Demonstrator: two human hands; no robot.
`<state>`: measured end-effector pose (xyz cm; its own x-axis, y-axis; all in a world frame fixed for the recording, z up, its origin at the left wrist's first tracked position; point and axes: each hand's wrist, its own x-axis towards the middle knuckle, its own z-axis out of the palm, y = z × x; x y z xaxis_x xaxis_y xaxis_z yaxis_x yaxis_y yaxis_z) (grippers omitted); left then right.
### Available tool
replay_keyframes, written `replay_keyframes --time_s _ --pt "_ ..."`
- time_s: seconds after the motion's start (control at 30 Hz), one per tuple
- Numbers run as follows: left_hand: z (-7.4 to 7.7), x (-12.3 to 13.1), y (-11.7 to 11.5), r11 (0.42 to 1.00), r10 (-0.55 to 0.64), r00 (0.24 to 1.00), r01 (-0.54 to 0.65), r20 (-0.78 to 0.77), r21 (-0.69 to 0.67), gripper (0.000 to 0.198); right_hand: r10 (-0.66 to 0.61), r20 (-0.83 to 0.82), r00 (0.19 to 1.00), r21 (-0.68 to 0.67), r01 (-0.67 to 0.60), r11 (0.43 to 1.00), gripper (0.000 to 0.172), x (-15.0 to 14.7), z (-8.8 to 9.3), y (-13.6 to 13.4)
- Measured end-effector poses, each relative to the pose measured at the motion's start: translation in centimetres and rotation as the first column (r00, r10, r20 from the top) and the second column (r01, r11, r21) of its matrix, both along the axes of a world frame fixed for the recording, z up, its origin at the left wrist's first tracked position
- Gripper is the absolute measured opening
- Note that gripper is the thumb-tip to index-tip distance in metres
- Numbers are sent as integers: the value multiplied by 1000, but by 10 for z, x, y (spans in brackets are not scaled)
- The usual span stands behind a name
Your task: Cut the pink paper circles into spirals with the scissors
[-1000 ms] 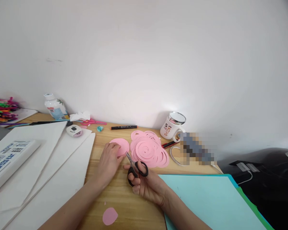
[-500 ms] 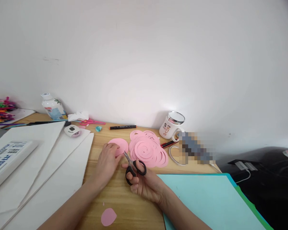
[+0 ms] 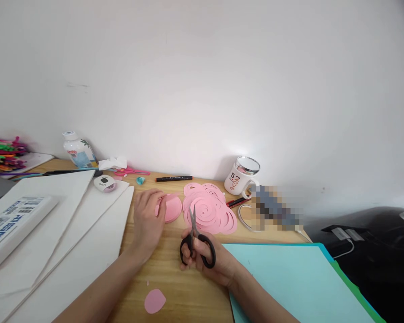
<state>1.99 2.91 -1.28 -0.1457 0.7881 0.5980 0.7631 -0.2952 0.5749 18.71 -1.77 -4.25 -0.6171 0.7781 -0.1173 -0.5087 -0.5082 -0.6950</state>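
My right hand (image 3: pixel 208 255) holds a pair of black-handled scissors (image 3: pixel 193 229), fingers in the loops, blades pointing up and slightly apart. My left hand (image 3: pixel 150 220) is closed at the left edge of a small stack of pink paper circles (image 3: pixel 174 210), with thumb and fingers on a pink paper circle whose edge looks raised; the fingertips are partly hidden. Just right of the stack lies a heap of pink paper spirals (image 3: pixel 207 208), behind the scissor tips. A loose pink paper scrap (image 3: pixel 155 301) rests on the table nearer to me.
White boards (image 3: pixel 97 251) and a white box (image 3: pixel 16 229) cover the left side. Along the wall are a white bottle (image 3: pixel 79 150), pink scissors (image 3: pixel 133 171), a black marker (image 3: pixel 174 178) and a mug (image 3: pixel 240 177). Light-blue sheets (image 3: pixel 289 278) lie at right.
My right hand has drawn the scissors back towards me and to the right, away from the circles, turning the blades more upright. My left hand has shifted left, uncovering more of the stack.
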Motion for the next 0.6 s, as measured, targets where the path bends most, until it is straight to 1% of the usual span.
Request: replay_keyframes --time_s 0.03,0.07,0.1,0.17,0.2,0.23,0.27,0.33,0.4,0.5,0.6 --pt "2 1 -1 1000 -12 994 11 113 7 15 32 24 999 41 -33 999 38 0 0 -2" --pt "4 3 -2 999 -38 970 45 239 -23 15 75 43 996 79 -78 994 38 0 -1 -3" --pt "5 5 -3 992 -70 926 104 370 -73 16 119 55 991 115 -125 986 39 -1 -1 -4" --pt "6 9 -4 954 -108 796 252 595 -164 20 154 73 985 182 -165 969 43 -2 -1 -5" --pt "6 11 -4 932 -104 729 308 677 -189 22 126 86 988 215 -142 966 44 -2 -1 -5" --pt "6 12 -5 917 -90 670 345 737 -202 23 64 106 992 249 -89 964 43 -2 0 -5" --pt "5 13 -5 908 -76 622 366 779 -204 23 -17 139 990 284 -23 959 42 -2 1 -4" --pt "5 14 -7 902 -70 552 390 831 -183 21 -183 220 958 354 96 930 40 -2 4 -3" --pt "6 15 -9 897 -108 500 422 859 -133 18 -280 289 915 411 146 900 42 -1 6 -1" --pt "8 18 -14 862 -200 438 504 876 -55 16 -313 329 891 459 139 878 45 -1 9 -1" --pt "10 22 -20 813 -271 430 581 861 -34 16 -300 320 899 497 110 861 44 -1 11 -1"
